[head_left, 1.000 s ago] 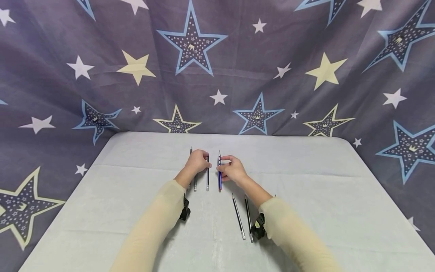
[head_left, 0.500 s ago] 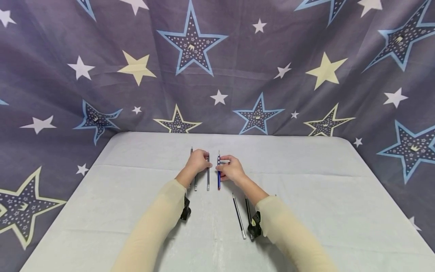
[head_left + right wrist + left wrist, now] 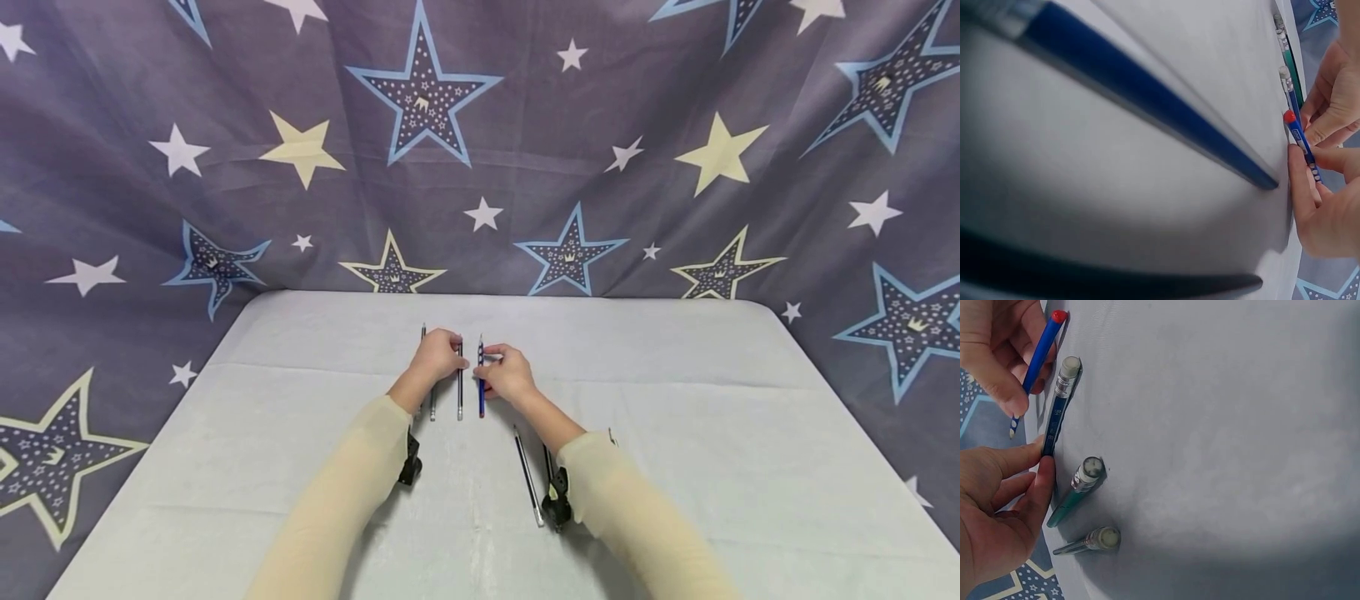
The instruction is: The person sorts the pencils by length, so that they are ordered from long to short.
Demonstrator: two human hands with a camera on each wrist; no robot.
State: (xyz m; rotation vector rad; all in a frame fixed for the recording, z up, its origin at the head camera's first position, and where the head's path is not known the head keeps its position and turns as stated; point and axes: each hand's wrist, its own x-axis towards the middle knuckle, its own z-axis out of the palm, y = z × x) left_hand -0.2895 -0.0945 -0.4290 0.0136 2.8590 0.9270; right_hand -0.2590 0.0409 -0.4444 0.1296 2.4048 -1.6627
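My left hand (image 3: 437,356) pinches a dark blue pencil (image 3: 1055,422) with a white eraser, lying on the table with its eraser end toward me. To the right of it, my right hand (image 3: 508,372) grips a bright blue pencil (image 3: 482,402) between thumb and fingers; its red end (image 3: 1059,316) points toward me. A narrow gap separates the two pencils, which lie nearly parallel. Beside the left hand lie a green pencil (image 3: 1070,504) and another eraser-tipped pencil (image 3: 1102,539), partly hidden by the hand in the head view.
Nearer me, under the right forearm, a dark pencil (image 3: 528,479) lies slanted, with another pencil (image 3: 548,462) beside it mostly covered by the wrist camera (image 3: 557,504). A pale cloth covers the table (image 3: 225,467). A star-patterned curtain (image 3: 480,150) hangs behind it.
My right hand has shifted slightly left with the bright blue pencil, narrowing the gap to the dark blue one. My left hand stays in place.
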